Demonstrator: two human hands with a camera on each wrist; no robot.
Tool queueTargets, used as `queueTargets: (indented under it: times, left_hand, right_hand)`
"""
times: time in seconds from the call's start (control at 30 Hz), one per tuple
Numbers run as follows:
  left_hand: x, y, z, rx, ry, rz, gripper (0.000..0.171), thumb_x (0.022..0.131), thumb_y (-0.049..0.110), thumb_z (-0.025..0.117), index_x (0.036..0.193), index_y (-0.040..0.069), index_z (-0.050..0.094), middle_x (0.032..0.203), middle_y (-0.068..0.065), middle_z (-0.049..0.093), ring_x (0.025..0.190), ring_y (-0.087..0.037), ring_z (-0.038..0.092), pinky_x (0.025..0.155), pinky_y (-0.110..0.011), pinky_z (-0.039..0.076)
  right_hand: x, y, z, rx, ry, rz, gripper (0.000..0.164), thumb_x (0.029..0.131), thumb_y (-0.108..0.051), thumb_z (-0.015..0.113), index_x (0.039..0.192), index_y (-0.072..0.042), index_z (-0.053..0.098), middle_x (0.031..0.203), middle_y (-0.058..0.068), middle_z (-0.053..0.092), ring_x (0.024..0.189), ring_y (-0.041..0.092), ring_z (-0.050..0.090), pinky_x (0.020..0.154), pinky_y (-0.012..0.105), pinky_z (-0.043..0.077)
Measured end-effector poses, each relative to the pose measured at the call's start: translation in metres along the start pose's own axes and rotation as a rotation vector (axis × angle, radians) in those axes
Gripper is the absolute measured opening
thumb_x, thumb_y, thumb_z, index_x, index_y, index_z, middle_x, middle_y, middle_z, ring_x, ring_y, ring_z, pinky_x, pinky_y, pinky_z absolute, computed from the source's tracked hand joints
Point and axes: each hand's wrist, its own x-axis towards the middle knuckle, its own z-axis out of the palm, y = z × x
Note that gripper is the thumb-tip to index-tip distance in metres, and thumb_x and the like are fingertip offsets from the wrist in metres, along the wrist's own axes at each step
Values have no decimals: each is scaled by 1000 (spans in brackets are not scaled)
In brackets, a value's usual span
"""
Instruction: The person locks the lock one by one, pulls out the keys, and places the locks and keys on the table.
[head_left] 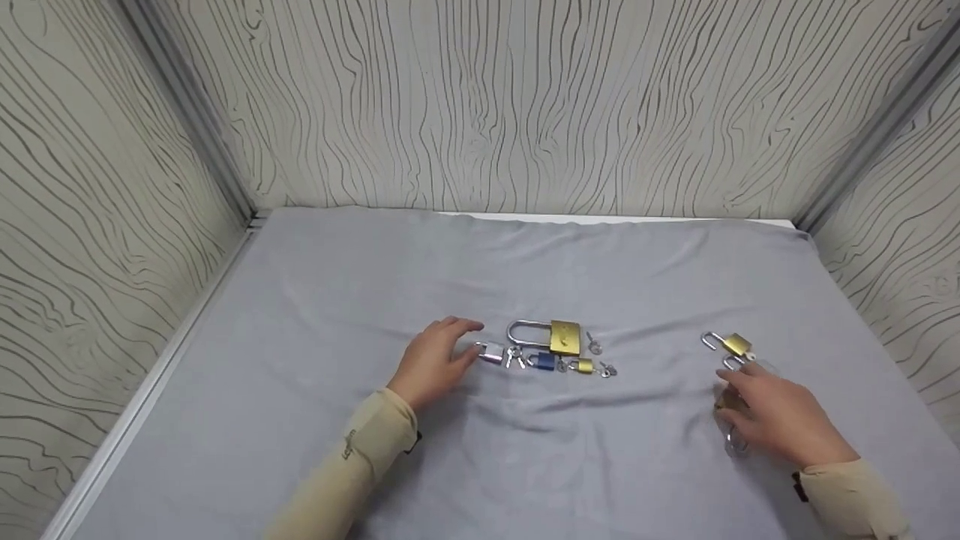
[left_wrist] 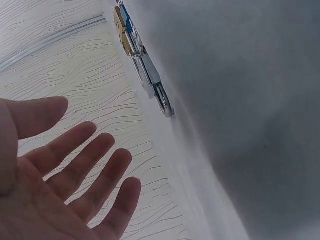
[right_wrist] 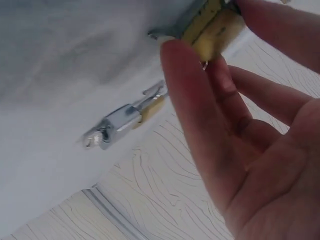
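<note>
My left hand (head_left: 435, 360) hovers at the left end of a group of padlocks, fingers spread and nothing in them. Closest to its fingertips lies a small silver padlock (head_left: 492, 353). Beside that are a blue padlock (head_left: 541, 362), a small brass padlock (head_left: 583, 365) and a large brass padlock (head_left: 565, 337) with a long shackle. On the right, my right hand (head_left: 784, 416) pinches a brass padlock (right_wrist: 212, 30) between thumb and fingers, which partly cover it. Just beyond that hand lies another brass padlock (head_left: 737, 344) with its shackle swung open, and a silver padlock (right_wrist: 120, 122) next to it.
Small keys (head_left: 515, 357) lie between the silver and blue padlocks, and more keys (head_left: 595, 345) sit right of the large one. A wrinkled grey cloth (head_left: 450, 270) covers the table. Wood-patterned panels (head_left: 480, 105) stand behind it and at both sides.
</note>
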Motion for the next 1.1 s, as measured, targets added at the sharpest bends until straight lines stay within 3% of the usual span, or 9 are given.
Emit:
queueTargets:
  times: [0.17,0.3,0.53,0.7,0.83,0.97,1.1]
  left_hand:
    - [-1,1,2,-22,8,13,32,99,17,70,129,8,69,128,-12,69,121,-34,64,104,-52,50]
    - [-1,3,3,-35,-6,22,32,99,17,69,130,9,69,128,-11,70,122,-33,64,104,-51,50]
    - [3,6,8,-111,-62,36,34,101,17,67,133,7,66,131,-11,68,121,-31,63,104,-50,51]
    - [8,12,12,-271,-138,83,36,102,16,66,136,5,63,132,-14,67,118,-31,65,101,-47,54]
    - [11,21,16,-401,-234,121,37,105,20,63,141,9,61,133,-10,68,116,-24,67,98,-38,55]
    - [12,29,18,-470,-285,165,37,107,25,59,142,12,60,134,-5,68,115,-19,68,100,-35,54]
    - [10,34,20,-550,-329,140,36,108,30,57,143,20,60,132,-2,68,109,-19,70,96,-31,56]
  right_hand:
    - [6,-14,-9,90,233,-127,37,80,-3,86,116,-2,74,99,4,61,77,16,65,62,34,55]
    - [19,-31,-14,258,310,-233,37,82,5,83,116,-7,75,101,-3,61,86,9,66,62,24,58]
    - [47,-75,-25,526,189,-404,34,92,-1,76,124,-12,74,110,-2,63,96,6,64,75,25,60]
    - [69,-109,-30,769,22,-575,30,97,-3,70,125,-13,71,114,6,62,99,13,65,82,29,62]
    - [82,-129,-29,919,-81,-656,30,98,1,67,126,-9,69,115,11,61,103,15,64,82,29,62]
    - [90,-140,-25,974,-99,-654,29,98,2,66,126,-5,69,116,12,60,105,16,62,85,29,62]
    - [95,-145,-18,974,-44,-602,25,98,-2,69,122,-6,69,114,12,60,106,16,63,85,33,63]
